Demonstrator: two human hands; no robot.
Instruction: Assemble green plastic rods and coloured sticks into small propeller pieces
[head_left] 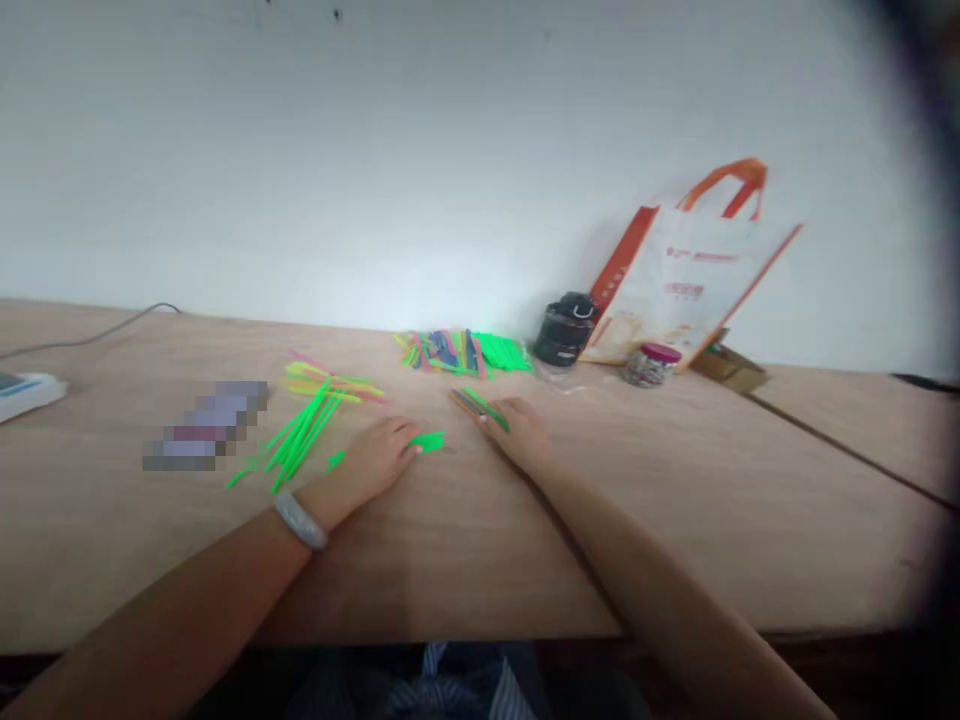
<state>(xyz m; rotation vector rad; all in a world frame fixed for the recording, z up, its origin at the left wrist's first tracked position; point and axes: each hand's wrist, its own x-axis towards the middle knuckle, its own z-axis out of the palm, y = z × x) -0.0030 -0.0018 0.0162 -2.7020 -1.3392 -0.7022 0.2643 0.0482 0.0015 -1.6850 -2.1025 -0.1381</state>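
My left hand [384, 448], with a pale bracelet [301, 522] on its wrist, is closed over a bright green strip [429, 442] low on the table. The strip's ends stick out on both sides of the hand. My right hand [519, 428] rests on the table with its fingers closed on a slim green, orange and dark piece [475, 403]; its exact kind is blurred. Beside my left hand lie long thin green sticks [307, 440], spread like a fan. Yellow and pink strips [330, 383] lie across their far ends.
Near the wall lie a pile of coloured strips [442, 352] and green strips [502, 352]. A black jar-like container [564, 330], a white and orange bag [690, 270], a lidded jar [651, 366] and a cardboard box [731, 368] stand right. A blurred-out flat object [206, 425] lies left.
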